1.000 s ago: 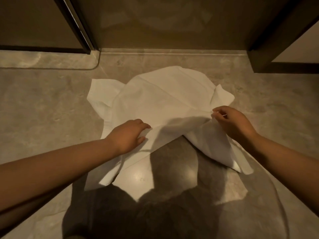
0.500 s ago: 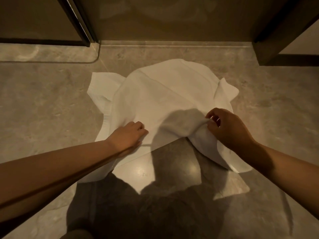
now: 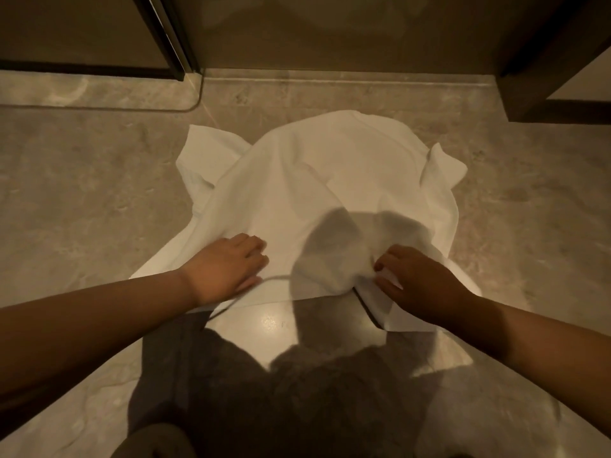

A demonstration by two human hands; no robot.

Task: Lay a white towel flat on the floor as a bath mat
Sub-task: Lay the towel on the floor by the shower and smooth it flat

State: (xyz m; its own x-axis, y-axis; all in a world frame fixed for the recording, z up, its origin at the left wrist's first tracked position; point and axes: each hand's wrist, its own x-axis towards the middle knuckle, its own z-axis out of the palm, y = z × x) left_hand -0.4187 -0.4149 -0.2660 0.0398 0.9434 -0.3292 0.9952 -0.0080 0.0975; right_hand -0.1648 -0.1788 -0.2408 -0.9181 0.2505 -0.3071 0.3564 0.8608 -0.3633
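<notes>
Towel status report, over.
Left hand rests on towel, grip unclear. Right hand pinches bunched near edge. Towel rumpled, not yet flat on floor. Nothing blocking.

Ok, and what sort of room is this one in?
Probably a bathroom: a polished, stone-look tiled floor, a dark-framed glass panel like a shower screen at top left, and a white towel lying rumpled before a low stone threshold.

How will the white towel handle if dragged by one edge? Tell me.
Probably floppy: the white towel bunches into folds where the right hand pinches it. It may slide easily on the glossy floor, so the left hand resting on it likely helps.
</notes>
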